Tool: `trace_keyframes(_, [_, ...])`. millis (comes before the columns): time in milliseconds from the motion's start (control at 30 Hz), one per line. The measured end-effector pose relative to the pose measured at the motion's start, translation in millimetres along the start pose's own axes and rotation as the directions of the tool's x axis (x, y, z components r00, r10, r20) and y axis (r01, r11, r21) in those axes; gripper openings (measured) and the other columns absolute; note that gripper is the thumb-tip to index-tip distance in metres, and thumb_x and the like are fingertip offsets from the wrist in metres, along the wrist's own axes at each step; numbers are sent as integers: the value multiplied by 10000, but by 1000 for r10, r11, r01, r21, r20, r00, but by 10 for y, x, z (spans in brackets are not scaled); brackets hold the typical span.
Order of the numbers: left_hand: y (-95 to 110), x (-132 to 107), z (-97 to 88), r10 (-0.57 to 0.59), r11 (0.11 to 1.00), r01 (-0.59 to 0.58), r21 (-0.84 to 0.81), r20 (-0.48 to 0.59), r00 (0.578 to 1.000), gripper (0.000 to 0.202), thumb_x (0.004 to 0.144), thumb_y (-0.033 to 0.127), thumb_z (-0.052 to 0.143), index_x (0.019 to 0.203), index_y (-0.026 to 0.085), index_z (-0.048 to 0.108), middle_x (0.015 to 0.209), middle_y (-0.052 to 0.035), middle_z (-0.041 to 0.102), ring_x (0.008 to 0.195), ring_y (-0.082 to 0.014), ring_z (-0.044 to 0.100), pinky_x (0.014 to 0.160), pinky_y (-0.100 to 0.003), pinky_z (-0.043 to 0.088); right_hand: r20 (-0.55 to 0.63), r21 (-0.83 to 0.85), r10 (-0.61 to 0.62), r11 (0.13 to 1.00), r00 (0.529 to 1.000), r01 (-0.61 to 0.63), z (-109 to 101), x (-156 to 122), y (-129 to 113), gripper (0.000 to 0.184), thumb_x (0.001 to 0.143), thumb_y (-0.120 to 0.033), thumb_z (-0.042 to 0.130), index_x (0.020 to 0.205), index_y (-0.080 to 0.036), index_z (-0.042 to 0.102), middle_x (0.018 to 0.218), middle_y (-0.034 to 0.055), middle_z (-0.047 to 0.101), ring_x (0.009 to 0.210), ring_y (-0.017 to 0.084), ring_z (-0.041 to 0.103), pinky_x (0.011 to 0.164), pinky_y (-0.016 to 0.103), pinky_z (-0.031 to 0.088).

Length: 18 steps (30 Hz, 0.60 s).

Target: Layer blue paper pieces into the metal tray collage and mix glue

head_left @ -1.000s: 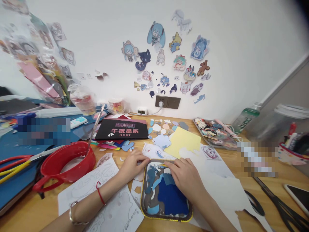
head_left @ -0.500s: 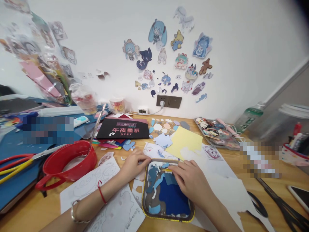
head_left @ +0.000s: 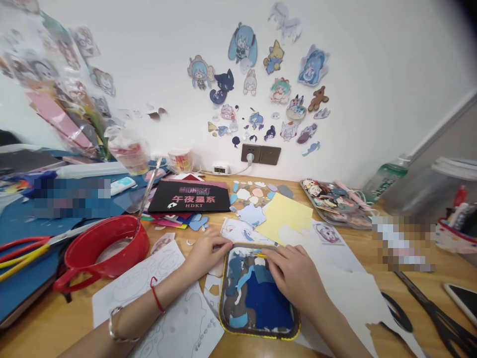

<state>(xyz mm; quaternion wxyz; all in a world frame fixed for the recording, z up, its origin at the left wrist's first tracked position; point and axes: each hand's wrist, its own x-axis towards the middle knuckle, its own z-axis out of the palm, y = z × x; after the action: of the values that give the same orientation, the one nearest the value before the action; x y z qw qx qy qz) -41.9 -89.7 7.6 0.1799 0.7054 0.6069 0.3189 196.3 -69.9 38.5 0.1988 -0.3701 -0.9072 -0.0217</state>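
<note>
Tray (head_left: 257,333) is sitting toward the bench's (head_left: 44,323) near edge, probably handling light, stiff; side rims looking grabbable. Hands apart: left hand (head_left: 209,251) touching tray's far-left corner, grip unclear; right hand (head_left: 290,266) pinching thin yellow piece (head_left: 260,255).

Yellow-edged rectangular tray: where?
Tray sits lower centre in head view, left hand at its upper-left corner, right hand over its upper right, white drawing sheet to the left.

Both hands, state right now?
Left hand: at the tray's far-left corner; can't tell whether it grips the rim.
Right hand: closed, pinching a thin yellow piece over the tray.
</note>
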Motion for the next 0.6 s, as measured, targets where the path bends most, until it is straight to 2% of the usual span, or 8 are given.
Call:
trace_keyframes(100, [-4,-1,-6,7,1000,-7,3,-1,1000,268,841,351,480,790,217,706,711,-32,610,779,-177,517,716,-279,366,-8,-5,10,1000,1000,-10,-10,0,0,245,856,-173,447,1018,-232,621,743,11,612,717,167,508,688,301,278])
trace_keyframes(233, [-3,-4,-15,15,1000,-15,13,0,1000,283,844,356,471,789,210,707,706,-39,608,774,-180,516,716,-282,373,24,-18,-8,1000,1000,8,-25,5,-8,255,851,-155,434,990,-238,631,738,16,608,709,163,506,686,297,280])
trace_keyframes(333, [0,-8,-16,16,1000,-16,19,-1,1000,288,845,359,468,790,209,707,702,-41,607,774,-182,517,716,-285,375,24,26,-17,1000,1000,17,-76,7,-29,265,855,-154,419,994,-230,632,731,22,596,707,159,497,690,299,284])
trace_keyframes(433, [6,-13,-16,16,1000,-15,10,-8,1000,291,846,365,465,793,213,707,701,-40,608,776,-181,519,714,-282,376,51,146,-147,980,988,139,-178,-4,-44,260,856,-176,420,997,-246,627,707,11,568,694,147,474,697,299,289])
trace_keyframes(500, [12,-14,-19,16,1000,-16,1,-9,1000,287,846,362,466,797,214,707,705,-38,610,777,-179,520,716,-278,374,104,203,-266,949,958,241,-246,-18,-48,266,854,-179,417,1002,-267,619,690,2,543,683,145,448,703,302,291])
trace_keyframes(600, [18,-11,-23,17,1000,-17,-4,-9,1000,278,847,352,469,796,215,705,713,-35,614,779,-176,519,719,-273,368,170,216,-354,924,919,316,-303,-40,-58,286,860,-179,401,1038,-290,595,696,3,517,683,153,412,699,313,293])
